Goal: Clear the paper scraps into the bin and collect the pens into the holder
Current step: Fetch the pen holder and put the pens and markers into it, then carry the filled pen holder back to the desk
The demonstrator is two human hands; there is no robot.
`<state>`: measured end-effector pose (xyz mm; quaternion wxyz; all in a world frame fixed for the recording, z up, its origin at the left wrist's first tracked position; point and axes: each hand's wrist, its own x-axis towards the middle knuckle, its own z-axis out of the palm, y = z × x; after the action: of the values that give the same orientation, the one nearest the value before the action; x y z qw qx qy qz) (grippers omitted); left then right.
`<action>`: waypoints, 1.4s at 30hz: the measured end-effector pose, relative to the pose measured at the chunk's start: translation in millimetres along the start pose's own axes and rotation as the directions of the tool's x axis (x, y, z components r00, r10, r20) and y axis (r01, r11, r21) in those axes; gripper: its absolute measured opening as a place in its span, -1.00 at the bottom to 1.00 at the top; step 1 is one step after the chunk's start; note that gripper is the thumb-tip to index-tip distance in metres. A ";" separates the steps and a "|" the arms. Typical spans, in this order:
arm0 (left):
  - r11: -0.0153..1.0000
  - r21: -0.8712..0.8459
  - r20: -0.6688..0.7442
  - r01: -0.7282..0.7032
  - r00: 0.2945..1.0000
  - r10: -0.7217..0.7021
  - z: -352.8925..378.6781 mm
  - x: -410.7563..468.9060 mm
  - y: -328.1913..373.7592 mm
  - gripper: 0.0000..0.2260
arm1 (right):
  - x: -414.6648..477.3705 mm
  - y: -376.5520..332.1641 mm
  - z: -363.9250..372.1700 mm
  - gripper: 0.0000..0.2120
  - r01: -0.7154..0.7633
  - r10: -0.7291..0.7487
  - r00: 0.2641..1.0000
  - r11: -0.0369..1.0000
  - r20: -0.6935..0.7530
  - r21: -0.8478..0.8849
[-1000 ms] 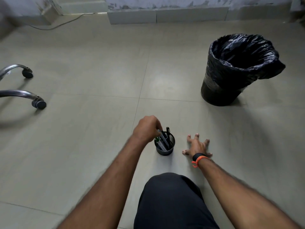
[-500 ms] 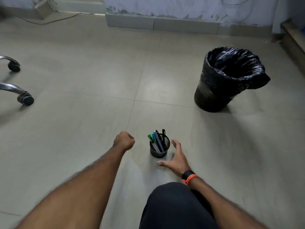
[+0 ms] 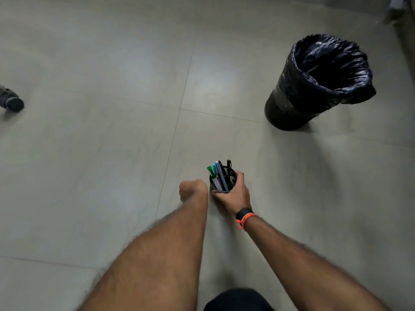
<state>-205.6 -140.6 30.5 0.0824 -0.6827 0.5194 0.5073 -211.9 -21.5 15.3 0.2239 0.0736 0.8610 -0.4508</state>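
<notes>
A small black mesh pen holder (image 3: 232, 176) stands on the tiled floor with several pens (image 3: 219, 176) upright in it, green, blue and black. My right hand (image 3: 235, 195) grips the holder, thumb on its near side and fingers round its right wall. My left hand (image 3: 193, 191) is a closed fist just left of the holder, with nothing visible in it. The bin (image 3: 314, 90), lined with a black bag, stands open at the far right. No paper scraps show on the floor.
A chair castor (image 3: 12, 103) sits at the left edge. My dark-clad knee (image 3: 238, 299) is at the bottom. Something brown shows at the top right corner (image 3: 402, 12). Grey floor tiles (image 3: 112, 131) lie all round.
My right hand moved from flat on the floor to around the holder and now grips it. My left hand left the pens, pulled back into a fist. The camera tilted further down.
</notes>
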 end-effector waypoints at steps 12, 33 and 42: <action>0.897 0.166 0.356 -0.409 0.873 0.333 -122.4 -177.8 88.2 -0.79 | -128.7 -162.7 -134.5 -0.25 -0.056 0.053 0.995 0.998 -0.080 -0.036; 0.321 0.079 0.553 -0.944 0.309 0.774 -488.1 -572.5 329.9 -0.89 | -419.7 -592.6 -391.2 -0.29 0.393 -0.410 0.904 0.909 0.126 0.140; 0.239 0.088 0.613 -0.967 0.242 0.753 -336.7 -607.8 432.3 -0.91 | -289.0 -597.4 -499.7 -0.26 0.392 -0.396 0.918 0.898 -0.024 0.201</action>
<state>-310.9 -168.8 841.6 0.0509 -0.0813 0.8800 0.4652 -310.7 56.4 836.5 0.1267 -0.0836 0.8059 -0.5723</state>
